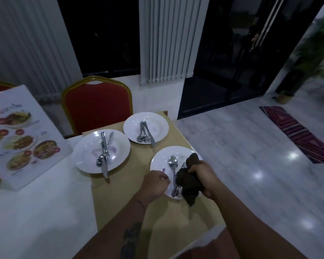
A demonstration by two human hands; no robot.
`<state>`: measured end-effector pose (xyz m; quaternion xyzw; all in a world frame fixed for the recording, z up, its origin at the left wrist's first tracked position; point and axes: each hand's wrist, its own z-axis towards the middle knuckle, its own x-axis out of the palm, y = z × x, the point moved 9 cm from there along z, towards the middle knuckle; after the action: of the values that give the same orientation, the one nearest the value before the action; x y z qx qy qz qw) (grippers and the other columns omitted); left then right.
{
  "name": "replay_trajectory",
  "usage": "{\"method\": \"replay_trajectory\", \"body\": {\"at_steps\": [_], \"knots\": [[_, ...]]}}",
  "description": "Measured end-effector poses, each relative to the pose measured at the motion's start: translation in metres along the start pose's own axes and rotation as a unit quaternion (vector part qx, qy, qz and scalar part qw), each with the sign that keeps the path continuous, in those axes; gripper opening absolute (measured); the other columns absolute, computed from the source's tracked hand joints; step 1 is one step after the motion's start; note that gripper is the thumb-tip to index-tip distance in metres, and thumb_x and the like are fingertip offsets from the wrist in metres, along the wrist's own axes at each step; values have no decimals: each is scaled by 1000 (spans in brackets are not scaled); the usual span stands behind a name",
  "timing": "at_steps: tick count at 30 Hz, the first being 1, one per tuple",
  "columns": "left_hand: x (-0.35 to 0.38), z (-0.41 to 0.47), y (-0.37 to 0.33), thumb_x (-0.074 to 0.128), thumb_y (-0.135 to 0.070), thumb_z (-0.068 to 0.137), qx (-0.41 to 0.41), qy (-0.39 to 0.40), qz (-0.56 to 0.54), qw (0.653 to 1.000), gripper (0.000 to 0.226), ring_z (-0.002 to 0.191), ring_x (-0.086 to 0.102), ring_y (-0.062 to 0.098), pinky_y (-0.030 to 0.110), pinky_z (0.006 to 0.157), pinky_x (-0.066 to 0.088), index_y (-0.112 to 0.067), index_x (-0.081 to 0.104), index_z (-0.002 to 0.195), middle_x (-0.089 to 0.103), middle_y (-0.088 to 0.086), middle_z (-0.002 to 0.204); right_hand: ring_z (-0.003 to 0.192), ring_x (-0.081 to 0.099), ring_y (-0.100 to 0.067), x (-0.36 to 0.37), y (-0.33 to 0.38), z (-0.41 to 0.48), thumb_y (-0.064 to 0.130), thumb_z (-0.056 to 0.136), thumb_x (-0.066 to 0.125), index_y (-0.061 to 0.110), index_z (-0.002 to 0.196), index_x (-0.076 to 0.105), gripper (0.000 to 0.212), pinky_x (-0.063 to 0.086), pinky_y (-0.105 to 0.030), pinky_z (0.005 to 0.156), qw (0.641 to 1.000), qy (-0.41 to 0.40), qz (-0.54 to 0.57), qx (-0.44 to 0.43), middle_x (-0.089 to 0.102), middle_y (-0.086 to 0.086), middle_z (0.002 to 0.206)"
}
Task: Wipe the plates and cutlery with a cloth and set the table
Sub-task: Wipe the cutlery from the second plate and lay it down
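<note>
Three white plates stand on the table, each with cutlery on it. The nearest plate (pixel 161 159) holds a spoon (pixel 173 163) and a fork (pixel 183 166). My right hand (pixel 204 177) grips a dark cloth (pixel 190 184) over this plate's right side. My left hand (pixel 155 183) is curled at the plate's left edge; what its fingers hold is hidden. A larger plate (pixel 86 152) with spoon, fork and knife lies to the left. A third plate (pixel 157 124) with cutlery lies farther back.
A laminated food menu (pixel 21 135) leans at the table's left. A red chair with a gold frame (pixel 97 107) stands behind the table. The table's right edge drops to a glossy grey floor with a striped rug (pixel 303 135).
</note>
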<state>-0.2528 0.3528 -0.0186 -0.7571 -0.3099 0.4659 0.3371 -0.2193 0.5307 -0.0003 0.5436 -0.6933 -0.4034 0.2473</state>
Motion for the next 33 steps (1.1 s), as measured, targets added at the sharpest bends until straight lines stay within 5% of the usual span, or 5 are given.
{"method": "replay_trajectory", "body": {"at_steps": [10,15,19,22,33], "knots": [[48,14,-13,61,-20,82,-20,-15,237,971,24,96,64,24,27,72,48,-13,62,105,65,6,104,99,69,-35,-50,-25,18,4,78,60,17,114,59,38,56,-55,92,999,-1,25,37,68,-18,109],[45,23,-3,73,-10,63,-92,-1,145,985,24,108,66,18,26,76,57,-7,76,86,74,6,104,87,62,-24,-55,-26,23,0,87,60,15,111,55,29,53,-37,68,999,-5,29,31,61,-10,98],[33,22,-6,62,0,64,-98,-18,14,995,19,98,63,12,25,70,51,-11,64,49,76,11,85,93,65,-29,-36,-18,23,0,89,58,13,117,52,31,57,-44,82,1000,21,19,10,63,-14,105],[18,13,-23,66,-2,75,-85,-38,-75,993,14,57,57,12,21,54,42,-14,70,70,66,4,62,102,65,-34,-9,-4,15,1,91,56,22,119,52,35,56,-53,91,998,57,15,-32,64,-13,114],[-36,-27,-14,65,2,85,-61,5,-131,990,15,56,51,10,19,50,39,-11,71,79,64,2,70,90,66,-22,31,53,2,-2,91,62,20,112,58,30,58,-38,77,983,-18,63,-169,60,-3,110]]}}
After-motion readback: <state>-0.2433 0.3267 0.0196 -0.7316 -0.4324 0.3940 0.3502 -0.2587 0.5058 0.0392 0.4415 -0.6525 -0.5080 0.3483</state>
